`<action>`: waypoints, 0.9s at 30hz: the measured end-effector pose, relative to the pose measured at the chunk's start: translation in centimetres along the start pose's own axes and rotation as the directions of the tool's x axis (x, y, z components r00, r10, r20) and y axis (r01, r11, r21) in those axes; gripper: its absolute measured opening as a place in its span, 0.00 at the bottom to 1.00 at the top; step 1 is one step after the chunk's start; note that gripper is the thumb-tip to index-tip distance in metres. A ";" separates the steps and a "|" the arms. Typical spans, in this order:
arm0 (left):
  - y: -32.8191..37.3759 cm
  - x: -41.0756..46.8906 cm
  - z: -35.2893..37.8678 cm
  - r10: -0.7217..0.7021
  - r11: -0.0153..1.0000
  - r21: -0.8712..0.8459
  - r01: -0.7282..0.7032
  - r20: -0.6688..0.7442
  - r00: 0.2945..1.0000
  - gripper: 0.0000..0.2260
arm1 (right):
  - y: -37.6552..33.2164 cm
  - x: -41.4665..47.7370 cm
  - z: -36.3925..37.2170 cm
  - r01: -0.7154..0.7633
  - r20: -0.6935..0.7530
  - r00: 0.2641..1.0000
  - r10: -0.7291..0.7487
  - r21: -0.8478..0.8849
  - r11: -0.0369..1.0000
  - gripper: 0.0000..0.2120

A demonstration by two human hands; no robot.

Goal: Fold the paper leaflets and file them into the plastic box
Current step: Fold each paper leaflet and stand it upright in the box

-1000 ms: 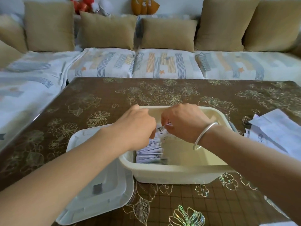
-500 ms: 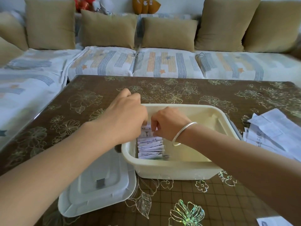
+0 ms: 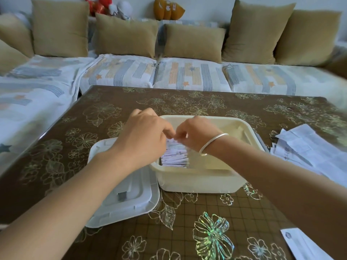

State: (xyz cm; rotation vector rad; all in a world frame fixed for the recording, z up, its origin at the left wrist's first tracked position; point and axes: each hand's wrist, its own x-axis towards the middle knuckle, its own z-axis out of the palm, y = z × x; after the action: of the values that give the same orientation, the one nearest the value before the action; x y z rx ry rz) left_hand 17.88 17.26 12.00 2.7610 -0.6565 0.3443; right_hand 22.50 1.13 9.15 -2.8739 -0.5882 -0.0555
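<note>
Left hand (image 3: 144, 139) and right hand (image 3: 197, 136) are over the left end of the plastic box (image 3: 197, 181). Fingers are curled, tips meeting just above the row of folded leaflets (image 3: 175, 156) standing inside. Cannot tell whether they pinch one. Unfolded sheets (image 3: 309, 151) lie right of the box.

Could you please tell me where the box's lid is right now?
In the head view, the lid lies on the table, beside the plastic box's left side.

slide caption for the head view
Left hand and right hand meet over folded white paper leaflets in a cream plastic box
</note>
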 end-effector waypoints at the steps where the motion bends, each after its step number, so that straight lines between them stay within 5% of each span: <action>1: 0.6 -0.4 -0.1 -0.007 1.000 -0.030 0.006 -0.010 1.000 0.19 | 0.3 -1.0 -1.0 -0.002 -0.071 0.997 0.006 0.054 0.999 0.08; 6: 5.3 -2.5 -0.1 0.052 0.981 -0.182 -0.060 -0.049 0.997 0.17 | 3.5 -12.0 -5.1 -0.025 -0.487 0.850 0.201 0.344 0.939 0.07; 9: 8.6 -3.4 1.5 0.081 0.959 -0.265 -0.104 -0.094 0.992 0.16 | 6.4 -18.6 -3.7 -0.160 -0.538 0.772 0.338 0.350 0.923 0.07; 12: 12.0 -5.1 4.2 0.095 0.933 -0.342 -0.115 -0.074 0.993 0.14 | 9.9 -24.3 -1.0 -0.359 -0.388 0.808 0.443 0.273 0.893 0.08; 15: 15.2 -7.2 7.8 0.190 0.914 -0.383 -0.134 0.110 0.976 0.16 | 12.9 -29.3 1.4 -0.462 -0.203 0.853 0.480 0.132 0.877 0.09; 18: 17.0 -8.5 10.4 0.252 0.917 -0.369 -0.150 0.248 0.935 0.16 | 14.3 -31.1 2.3 -0.365 0.040 0.930 0.366 -0.020 0.931 0.17; 21: 17.7 -9.5 11.8 0.233 0.926 -0.357 -0.122 0.287 0.929 0.16 | 14.9 -30.1 1.4 -0.287 0.224 0.928 0.299 -0.087 0.954 0.26; 27: 17.7 -11.5 12.4 0.165 0.924 -0.379 -0.049 0.279 0.946 0.16 | 14.4 -27.5 0.0 -0.214 0.304 0.901 0.311 -0.311 0.926 0.39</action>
State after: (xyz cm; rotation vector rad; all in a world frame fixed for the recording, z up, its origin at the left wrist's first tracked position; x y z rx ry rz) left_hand 1.69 2.69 0.88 2.4363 -0.8532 -0.1799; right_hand 2.84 -22.40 4.25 -3.2305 -0.2484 0.4613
